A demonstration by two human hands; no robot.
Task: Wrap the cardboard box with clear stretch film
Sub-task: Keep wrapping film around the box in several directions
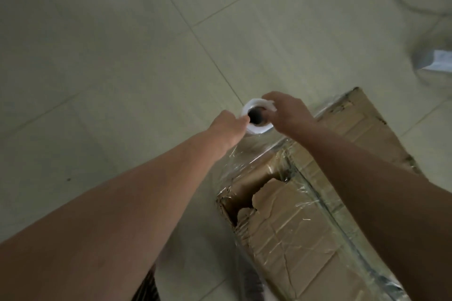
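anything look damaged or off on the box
Yes. The cardboard box has a ragged tear in its top, at its left edge in this view, leaving a dark hole. Clear stretch film already lies over the gap. The left hand and right hand both grip the film roll.
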